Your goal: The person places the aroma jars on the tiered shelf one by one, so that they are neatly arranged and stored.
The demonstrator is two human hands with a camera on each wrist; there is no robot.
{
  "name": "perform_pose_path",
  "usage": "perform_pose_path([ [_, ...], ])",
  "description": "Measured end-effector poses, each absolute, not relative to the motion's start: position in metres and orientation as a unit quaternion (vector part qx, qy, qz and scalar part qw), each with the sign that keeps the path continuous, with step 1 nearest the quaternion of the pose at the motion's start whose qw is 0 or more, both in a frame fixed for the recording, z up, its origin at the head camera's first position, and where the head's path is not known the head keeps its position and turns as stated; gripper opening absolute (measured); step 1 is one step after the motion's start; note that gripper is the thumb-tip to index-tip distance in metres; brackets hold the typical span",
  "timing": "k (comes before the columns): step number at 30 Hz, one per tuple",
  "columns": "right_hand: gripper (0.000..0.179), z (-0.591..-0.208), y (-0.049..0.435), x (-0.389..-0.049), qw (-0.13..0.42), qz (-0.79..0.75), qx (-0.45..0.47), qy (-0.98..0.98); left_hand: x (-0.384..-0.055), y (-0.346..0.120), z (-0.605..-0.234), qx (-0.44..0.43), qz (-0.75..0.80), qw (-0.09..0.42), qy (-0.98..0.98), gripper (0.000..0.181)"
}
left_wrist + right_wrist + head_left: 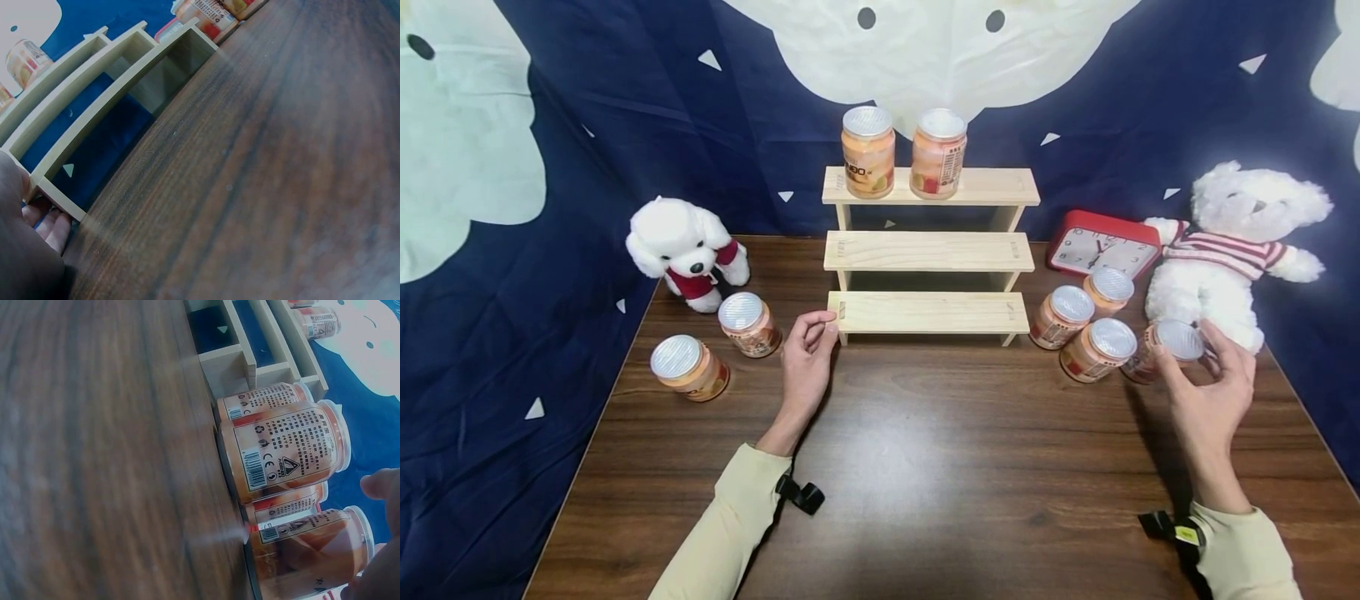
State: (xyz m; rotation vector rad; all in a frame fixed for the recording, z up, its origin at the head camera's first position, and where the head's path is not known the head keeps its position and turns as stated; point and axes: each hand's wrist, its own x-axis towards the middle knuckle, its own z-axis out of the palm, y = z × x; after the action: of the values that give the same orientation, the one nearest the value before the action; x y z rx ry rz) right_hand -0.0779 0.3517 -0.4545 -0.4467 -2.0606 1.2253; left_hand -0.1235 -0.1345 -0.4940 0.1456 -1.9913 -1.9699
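My left hand [808,358] pinches the left end of the lowest step of a wooden three-step display shelf [928,312]. In the left wrist view its fingers [55,228] curl about the shelf's end leg. At the right, my right hand [1213,392] spreads its thumb and fingers around the silver lid of a fruit jar [1142,358]. From the right wrist, the thumb [377,484] stands a little apart from this jar [306,556]. Beside it on the table stand three more fruit jars [1093,350] with orange contents.
Two fruit jars [868,162] stand on the top step, and two others [692,371] at the table's left. A white plush dog [677,233] sits behind those. A red alarm clock [1105,242] and a white plush bear [1198,283] are at the right, before a blue cloth backdrop [647,100].
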Motion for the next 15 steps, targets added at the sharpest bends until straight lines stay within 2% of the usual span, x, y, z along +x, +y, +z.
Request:
perform_pose_path([
  [8,0.068,-0.4558,0.3527,-0.0771,0.296,0.507,-0.204,-0.783,-0.1232,-0.1345,-0.4940,0.052,-0.691,0.159,-0.703,0.019],
  [15,0.064,-0.4616,0.3562,-0.0807,0.296,0.540,-0.205,-0.761,-0.1225,-0.1341,-0.4920,0.052,-0.692,0.156,-0.703,0.020],
])
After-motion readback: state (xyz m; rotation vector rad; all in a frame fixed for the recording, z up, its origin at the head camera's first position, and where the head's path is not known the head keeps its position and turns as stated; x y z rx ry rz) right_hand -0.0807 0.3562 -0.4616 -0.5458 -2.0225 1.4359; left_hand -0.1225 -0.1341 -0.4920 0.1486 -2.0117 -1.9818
